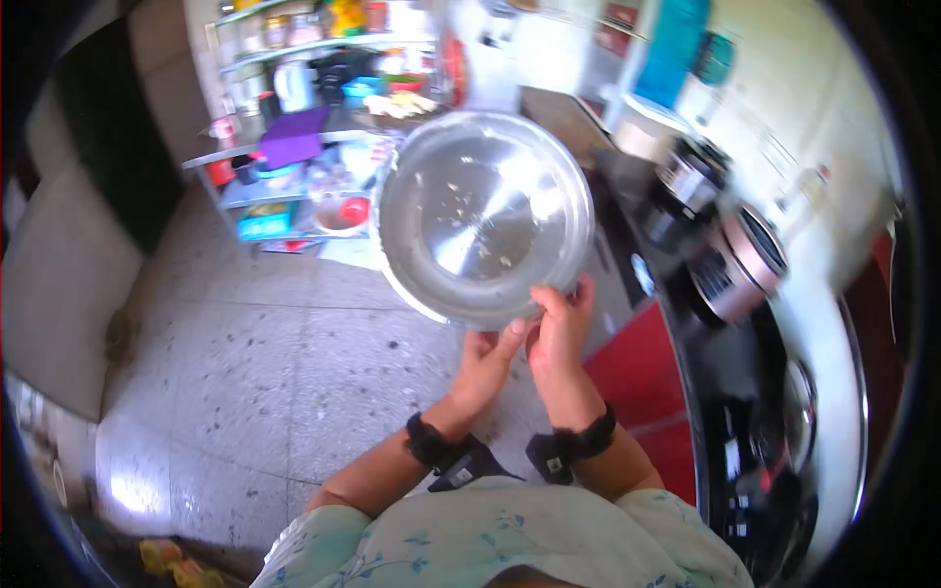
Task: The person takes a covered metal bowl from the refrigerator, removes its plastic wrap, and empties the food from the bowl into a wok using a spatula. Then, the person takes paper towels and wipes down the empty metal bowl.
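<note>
A wide stainless steel bowl [441,235] is held out in front of me, its inside facing my eyes. Small pale bits stick to its bottom and rim. My left hand [487,365] grips the near edge from below, its thumb on the rim and its other fingers partly hidden under the metal. Close beside it, my right hand [562,333] is closed on the same edge a little to the right, thumb over the rim. Both wrists wear black straps with small dark devices.
On the right a black counter [730,367] carries a pink rice cooker [737,263] and a silver-black cooker [689,181]. Red cabinet doors [642,367] are below. Ahead stands a loaded shelf rack [328,44], with a purple cloth [292,135] on its table. Speckled tiles cover the floor [245,382].
</note>
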{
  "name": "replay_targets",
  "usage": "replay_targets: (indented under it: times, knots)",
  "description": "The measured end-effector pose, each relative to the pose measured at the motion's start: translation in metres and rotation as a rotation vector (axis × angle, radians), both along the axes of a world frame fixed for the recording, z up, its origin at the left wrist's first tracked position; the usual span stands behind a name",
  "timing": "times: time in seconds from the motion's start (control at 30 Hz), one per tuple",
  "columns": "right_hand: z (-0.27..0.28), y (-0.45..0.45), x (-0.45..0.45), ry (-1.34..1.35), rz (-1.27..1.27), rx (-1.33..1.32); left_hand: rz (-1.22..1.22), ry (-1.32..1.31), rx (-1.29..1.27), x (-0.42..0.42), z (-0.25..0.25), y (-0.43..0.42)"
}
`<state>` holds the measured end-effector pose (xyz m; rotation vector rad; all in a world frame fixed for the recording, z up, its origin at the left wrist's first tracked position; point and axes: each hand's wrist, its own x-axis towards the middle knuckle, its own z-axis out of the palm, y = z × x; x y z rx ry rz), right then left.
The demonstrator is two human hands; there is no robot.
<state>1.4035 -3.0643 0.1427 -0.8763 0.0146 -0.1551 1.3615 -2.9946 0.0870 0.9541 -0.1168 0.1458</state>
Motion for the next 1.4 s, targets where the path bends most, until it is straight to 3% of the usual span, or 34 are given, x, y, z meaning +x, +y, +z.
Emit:
replay_targets:
  times: [0.07,0.23,0.43,0.63,0.73,0.8,0.93,1.13,1.17,1.3,1.4]
  knots:
    - [-0.007,0.034,0.029,-0.007,0.094,0.016,0.185,0.033,-0.001,0.025,-0.009,0.028]
    - [-0.031,0.103,0.099,0.07,0.304,-0.049,0.267,0.176,-0.148,0.088,-0.021,0.1]
    - [-0.064,0.179,0.157,0.209,0.512,-0.086,0.467,0.246,-0.143,0.132,-0.03,0.173]
    - [-0.069,0.262,0.2,0.122,0.741,-0.23,0.702,0.295,-0.102,0.162,-0.038,0.263]
    - [-0.08,0.308,0.219,0.053,0.783,-0.355,0.733,0.249,-0.094,0.177,-0.04,0.312]
    - [-0.084,0.339,0.243,0.06,0.985,-0.158,0.68,0.236,-0.05,0.19,-0.033,0.349]
    - [-0.073,0.397,0.281,0.03,1.055,-0.078,0.61,0.218,0.128,0.221,-0.012,0.414]
    - [-0.071,0.447,0.359,0.278,1.108,0.154,0.308,0.041,0.485,0.258,0.019,0.495]
    - [-0.065,0.452,0.37,0.336,1.034,0.156,0.385,0.002,0.6,0.266,0.006,0.508]
    - [-0.066,0.47,0.437,0.316,1.041,0.138,0.338,0.168,0.837,0.288,-0.004,0.591]
    - [-0.061,0.493,0.482,0.257,1.011,0.089,0.469,0.388,0.727,0.284,-0.023,0.645]
